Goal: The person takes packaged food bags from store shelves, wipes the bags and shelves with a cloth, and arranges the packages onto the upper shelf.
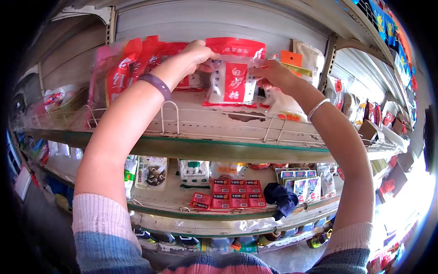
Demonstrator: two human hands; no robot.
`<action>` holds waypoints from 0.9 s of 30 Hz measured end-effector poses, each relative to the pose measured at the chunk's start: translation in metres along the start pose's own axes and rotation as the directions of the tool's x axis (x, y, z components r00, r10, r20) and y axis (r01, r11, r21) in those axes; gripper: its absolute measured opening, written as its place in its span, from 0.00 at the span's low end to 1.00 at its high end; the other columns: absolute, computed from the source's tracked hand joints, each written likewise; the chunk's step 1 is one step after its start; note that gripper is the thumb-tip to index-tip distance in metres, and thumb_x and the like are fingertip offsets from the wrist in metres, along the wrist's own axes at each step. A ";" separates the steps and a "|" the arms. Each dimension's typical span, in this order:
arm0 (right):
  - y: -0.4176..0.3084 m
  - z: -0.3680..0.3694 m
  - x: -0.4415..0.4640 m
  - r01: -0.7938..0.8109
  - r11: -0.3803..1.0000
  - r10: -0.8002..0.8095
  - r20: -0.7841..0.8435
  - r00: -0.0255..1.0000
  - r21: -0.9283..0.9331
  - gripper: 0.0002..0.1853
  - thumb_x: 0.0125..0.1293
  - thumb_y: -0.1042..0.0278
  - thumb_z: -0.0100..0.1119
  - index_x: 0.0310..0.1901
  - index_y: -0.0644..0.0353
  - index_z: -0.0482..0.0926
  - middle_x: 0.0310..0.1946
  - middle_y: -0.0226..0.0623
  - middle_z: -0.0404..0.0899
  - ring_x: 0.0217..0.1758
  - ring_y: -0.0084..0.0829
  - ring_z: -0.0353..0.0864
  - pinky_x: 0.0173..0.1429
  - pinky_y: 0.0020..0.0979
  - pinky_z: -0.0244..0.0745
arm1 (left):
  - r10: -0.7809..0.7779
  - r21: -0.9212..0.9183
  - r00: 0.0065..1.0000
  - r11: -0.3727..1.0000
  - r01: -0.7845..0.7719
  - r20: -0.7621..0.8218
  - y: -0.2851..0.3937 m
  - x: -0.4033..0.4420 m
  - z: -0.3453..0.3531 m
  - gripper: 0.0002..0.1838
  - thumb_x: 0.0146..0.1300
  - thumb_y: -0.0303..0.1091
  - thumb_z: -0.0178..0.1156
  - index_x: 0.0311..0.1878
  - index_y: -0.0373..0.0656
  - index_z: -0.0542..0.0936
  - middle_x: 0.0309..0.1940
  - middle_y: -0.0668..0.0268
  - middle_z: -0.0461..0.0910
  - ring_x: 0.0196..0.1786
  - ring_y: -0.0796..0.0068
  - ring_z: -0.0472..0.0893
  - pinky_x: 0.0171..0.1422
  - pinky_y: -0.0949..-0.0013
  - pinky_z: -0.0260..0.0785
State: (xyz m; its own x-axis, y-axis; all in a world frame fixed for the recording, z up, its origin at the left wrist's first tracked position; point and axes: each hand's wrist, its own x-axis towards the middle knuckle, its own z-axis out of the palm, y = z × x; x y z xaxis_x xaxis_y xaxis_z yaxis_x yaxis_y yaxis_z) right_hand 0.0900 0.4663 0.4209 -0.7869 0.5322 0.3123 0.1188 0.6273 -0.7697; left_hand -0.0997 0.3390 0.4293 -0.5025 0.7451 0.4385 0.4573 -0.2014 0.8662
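A red and white bag of white sugar (233,82) stands upright on the upper shelf, its front label facing me. My left hand (200,55) is closed on the bag's upper left edge, with some fingertips hidden behind it. On the opposite side, my right hand (273,74) grips the bag's right edge between thumb and fingers. Behind my left forearm are red bags (125,68) and another red and white bag (188,83). Close by my right hand, clear and white packages (285,104) lie beside a tan bag (311,54) and an orange tag (290,58).
A low wire guard (169,119) runs along the upper shelf's front edge. Below, the lower shelf holds red boxes (238,194), a dark blue cloth (282,199), a white packet (194,171) and blue packets (301,182). Bottles (320,238) stand lower down.
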 end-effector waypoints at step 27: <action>-0.039 0.135 0.105 -0.046 0.999 0.049 0.308 0.950 -0.018 0.12 0.56 0.82 0.46 0.43 0.71 0.69 0.35 0.39 0.71 0.33 0.31 0.78 0.38 0.26 0.80 | 0.313 -0.367 0.700 0.676 -0.639 -0.641 0.042 -0.028 -0.114 0.08 0.55 0.20 0.55 0.39 0.38 0.74 0.35 0.61 0.78 0.34 0.71 0.78 0.40 0.66 0.74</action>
State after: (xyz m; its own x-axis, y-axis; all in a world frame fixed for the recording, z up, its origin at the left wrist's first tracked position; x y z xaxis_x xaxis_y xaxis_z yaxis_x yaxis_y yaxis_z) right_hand -0.0787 0.4213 0.4083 -0.9281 0.3618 0.0874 0.1658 0.6121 -0.7732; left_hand -0.1497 0.2375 0.4810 -0.6791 0.0508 0.7322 0.3610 -0.8455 0.3934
